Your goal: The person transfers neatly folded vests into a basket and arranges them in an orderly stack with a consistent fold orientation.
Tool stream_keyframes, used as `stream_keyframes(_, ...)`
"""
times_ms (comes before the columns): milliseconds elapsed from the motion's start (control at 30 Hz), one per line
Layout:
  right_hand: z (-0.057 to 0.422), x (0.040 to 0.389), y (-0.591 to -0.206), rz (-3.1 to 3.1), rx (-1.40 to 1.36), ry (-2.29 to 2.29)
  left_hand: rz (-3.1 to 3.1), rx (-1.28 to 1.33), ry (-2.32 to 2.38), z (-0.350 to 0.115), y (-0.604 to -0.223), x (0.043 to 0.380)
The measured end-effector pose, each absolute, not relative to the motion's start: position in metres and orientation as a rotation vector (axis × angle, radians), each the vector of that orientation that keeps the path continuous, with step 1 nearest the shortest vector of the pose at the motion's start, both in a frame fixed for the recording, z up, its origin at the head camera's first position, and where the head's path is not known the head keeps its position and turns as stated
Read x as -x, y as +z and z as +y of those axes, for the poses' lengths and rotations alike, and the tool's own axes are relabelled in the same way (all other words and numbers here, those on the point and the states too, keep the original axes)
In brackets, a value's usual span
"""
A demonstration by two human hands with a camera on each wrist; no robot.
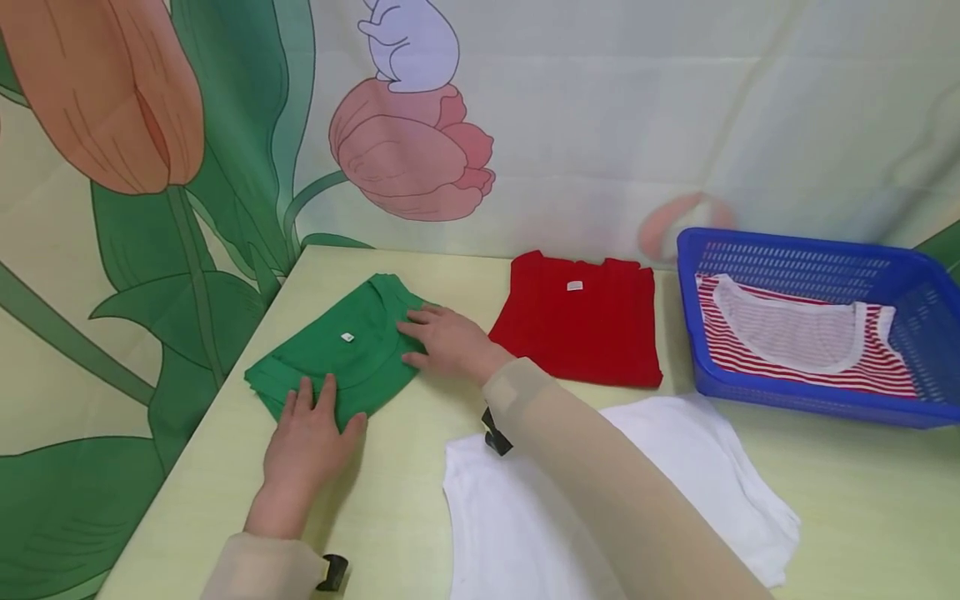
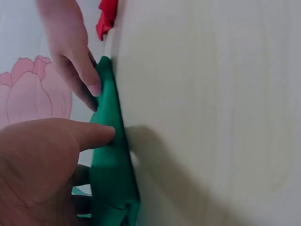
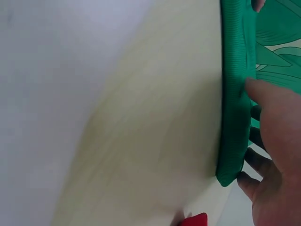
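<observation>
A folded green shirt point(image 1: 360, 342) with a small white label lies at an angle on the left of the table. My left hand point(image 1: 311, 442) touches its near left edge with fingers spread. On its right side rests my right hand point(image 1: 453, 342), fingers extended over the cloth. Seen from the left wrist, the left thumb point(image 2: 99, 135) lies against the shirt's ribbed edge. In the right wrist view the right hand's fingertips sit along the green fold point(image 3: 235, 117). Neither hand curls round the cloth.
Right of the green shirt lies a folded red shirt point(image 1: 585, 325). A white garment point(image 1: 517, 517) is spread in front, partly under my right forearm. The blue basket point(image 1: 810, 404) at the right holds a red-and-white striped shirt point(image 1: 795, 333). A printed curtain point(image 1: 600, 125) hangs behind the table.
</observation>
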State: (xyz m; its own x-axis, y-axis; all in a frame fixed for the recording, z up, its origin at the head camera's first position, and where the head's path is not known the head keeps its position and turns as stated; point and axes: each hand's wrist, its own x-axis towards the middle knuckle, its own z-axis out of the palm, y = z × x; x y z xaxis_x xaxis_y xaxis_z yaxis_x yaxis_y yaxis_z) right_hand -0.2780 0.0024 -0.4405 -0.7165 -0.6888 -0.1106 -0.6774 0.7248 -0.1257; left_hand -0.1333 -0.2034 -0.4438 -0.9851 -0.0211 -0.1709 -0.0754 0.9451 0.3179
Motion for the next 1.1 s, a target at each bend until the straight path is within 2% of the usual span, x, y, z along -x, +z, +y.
stream_keyframes(333,0.004,0.269,-0.445,2.796,1.067,-0.01,2.977,-0.01,0.426,-0.211,-0.45,0.135)
stream_keyframes(1100,0.016,0.227,-0.435,2.793,1.048,0.017,2.899,-0.346,0.454,-0.272,-0.439,0.164)
